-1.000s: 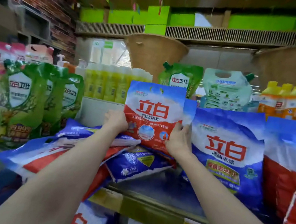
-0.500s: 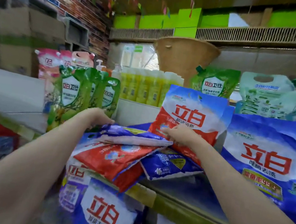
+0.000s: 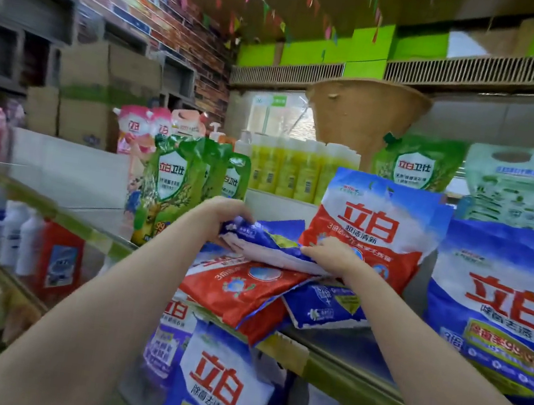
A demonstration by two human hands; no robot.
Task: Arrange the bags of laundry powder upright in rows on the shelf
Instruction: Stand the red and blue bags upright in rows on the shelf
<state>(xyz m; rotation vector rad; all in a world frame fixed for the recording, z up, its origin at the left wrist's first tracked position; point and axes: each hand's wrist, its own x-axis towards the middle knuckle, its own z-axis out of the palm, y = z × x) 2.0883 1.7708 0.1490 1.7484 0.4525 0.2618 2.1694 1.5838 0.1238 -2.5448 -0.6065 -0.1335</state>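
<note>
Head view: our left hand [image 3: 221, 219] and right hand [image 3: 330, 257] both grip the top flat laundry powder bag [image 3: 269, 246], at nine o'clock of the upright red bag [image 3: 372, 232].

I see bare shelf [image 3: 351, 348] between the toppled bags [image 3: 245, 289] and the upright blue bag [image 3: 502, 313]; green pouches [image 3: 170, 188] block the left.

Both my bare arms reach forward and upward. My left hand [image 3: 221, 218] curls over the far end of a flat bag [image 3: 266, 247] — my right hand [image 3: 330, 258] pinches its near edge, knuckles up.
</note>
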